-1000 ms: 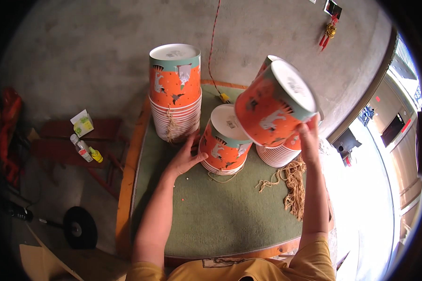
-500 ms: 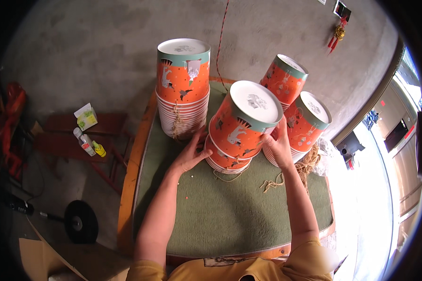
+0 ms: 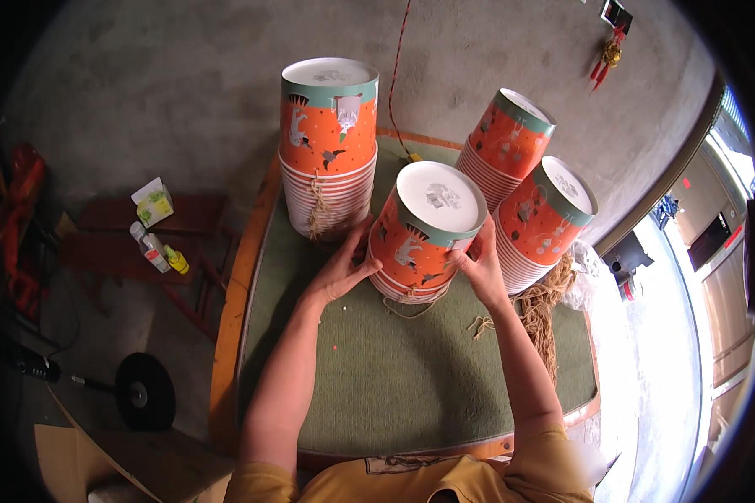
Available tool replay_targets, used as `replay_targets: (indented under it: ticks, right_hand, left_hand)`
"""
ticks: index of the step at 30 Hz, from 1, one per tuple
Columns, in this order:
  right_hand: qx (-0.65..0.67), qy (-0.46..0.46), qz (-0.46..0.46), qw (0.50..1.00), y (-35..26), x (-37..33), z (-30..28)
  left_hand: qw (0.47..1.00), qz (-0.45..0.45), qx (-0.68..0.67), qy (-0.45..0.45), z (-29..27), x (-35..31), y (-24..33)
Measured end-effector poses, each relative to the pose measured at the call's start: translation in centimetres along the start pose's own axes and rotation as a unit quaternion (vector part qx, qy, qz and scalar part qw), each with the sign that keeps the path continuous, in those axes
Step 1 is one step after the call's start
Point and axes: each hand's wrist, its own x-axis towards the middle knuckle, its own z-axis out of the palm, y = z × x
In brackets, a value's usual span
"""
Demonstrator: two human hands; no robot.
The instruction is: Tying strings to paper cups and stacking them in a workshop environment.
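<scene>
Between my hands stands an upside-down orange paper bucket with a teal band and a white base, nested on a short pile of others. My left hand is closed against its left side, thumb toward me. My right hand grips its right side the same way. A loop of twine shows at the pile's foot. Just beyond my left hand rises a tall stack of the same buckets, with knotted twine on its side. Two more stacks stand to the right, one nearer and one farther.
A bundle of brown twine and crumpled clear plastic lie at the right of the green-topped table. Left of it, a dark red bench carries bottles and a tissue box. A cardboard box sits lower left.
The bucket in my hands has come down and slightly left, settling deeper over the pile beneath it. Both hands moved with it; the right one shifted left.
</scene>
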Motion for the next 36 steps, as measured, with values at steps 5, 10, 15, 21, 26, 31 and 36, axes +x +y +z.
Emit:
replay_targets:
  ticks: [5,10,15,21,26,31,36]
  right_hand:
    - [-0.005,-0.004,0.000,1.000,0.2,-0.3,0.0]
    - [0.009,-0.010,0.014,1.000,0.5,-0.4,0.1]
    - [-0.004,-0.015,0.021,1.000,0.0,-0.6,0.2]
    - [-0.014,-0.010,0.036,0.999,-0.2,-0.8,0.3]
    - [-0.026,-0.025,0.018,0.999,0.2,-0.3,-0.8]
    - [-0.033,0.047,-0.091,0.994,-4.9,4.6,-1.7]
    - [-0.069,-0.049,-0.032,0.996,-8.1,12.6,4.8]
  left_hand:
    - [1.000,-0.011,0.021,-0.008,0.1,0.0,0.3]
    - [0.999,-0.013,0.043,-0.005,0.0,-0.1,0.0]
    - [0.998,0.011,0.056,0.002,-0.1,0.2,-0.8]
    - [0.996,0.036,0.081,0.011,0.0,0.4,-1.4]
    - [0.992,0.060,0.112,0.018,-0.3,0.5,-1.8]
    - [0.990,0.060,0.125,0.032,-0.1,0.6,-1.7]
    - [0.980,0.089,0.118,0.131,-0.4,0.1,-1.3]
